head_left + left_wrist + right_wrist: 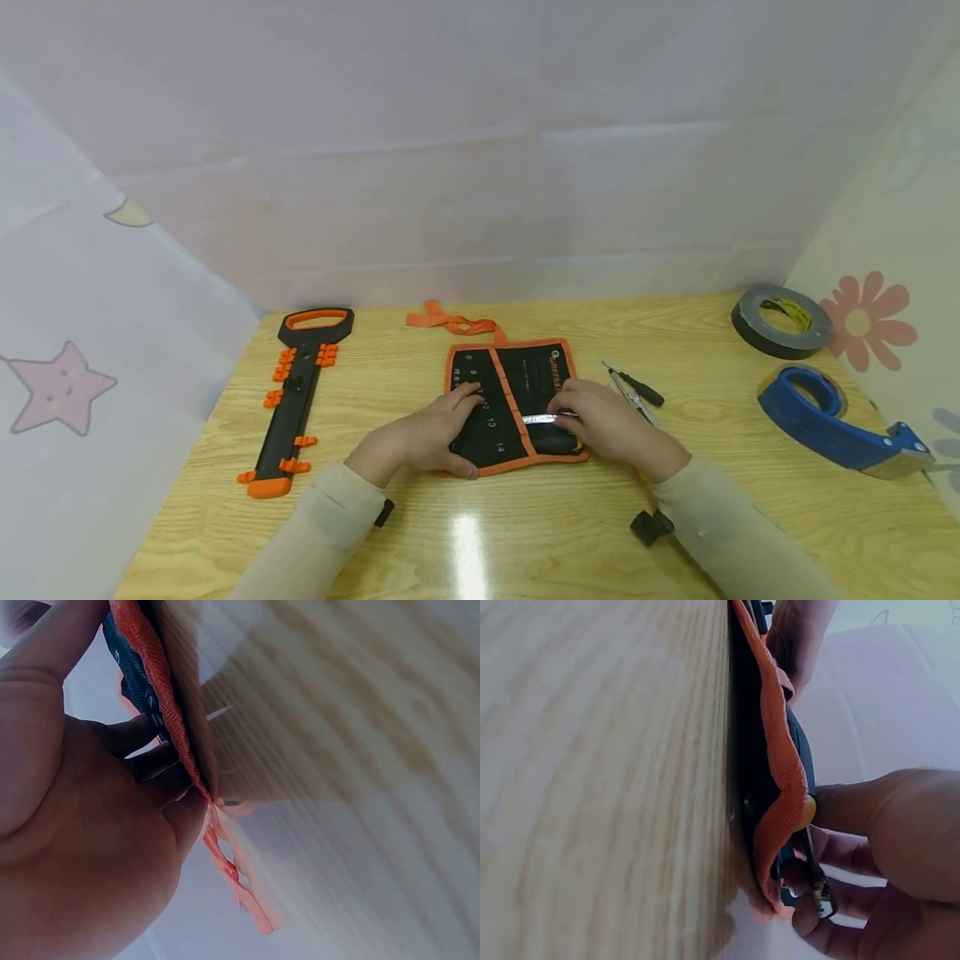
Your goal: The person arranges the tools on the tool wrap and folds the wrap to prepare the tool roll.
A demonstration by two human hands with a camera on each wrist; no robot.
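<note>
A black tool pouch [487, 417] with orange edging and white numbers lies flat on the table. My left hand [431, 429] rests on its left part, fingers spread over the numbers and thumb by the lower edge. At the pouch's right part, my right hand [600, 417] pinches a slim silver metal tool [538, 419], whose left end reaches the orange middle strip. The fingers hide its exact kind. Just below it on the pouch is a dark, rounded object [553, 438] with a yellow end [808, 812]. Left hand fingertips in the left wrist view touch the pouch.
Right of the pouch lie a black-handled screwdriver [645, 390] and a silver tool [628, 394], partly hidden. Farther right are a black tape roll [780, 340] and a blue tape dispenser [825, 429]. A black-and-orange rack [288, 425] lies left. Orange ties [453, 321] extend behind the pouch.
</note>
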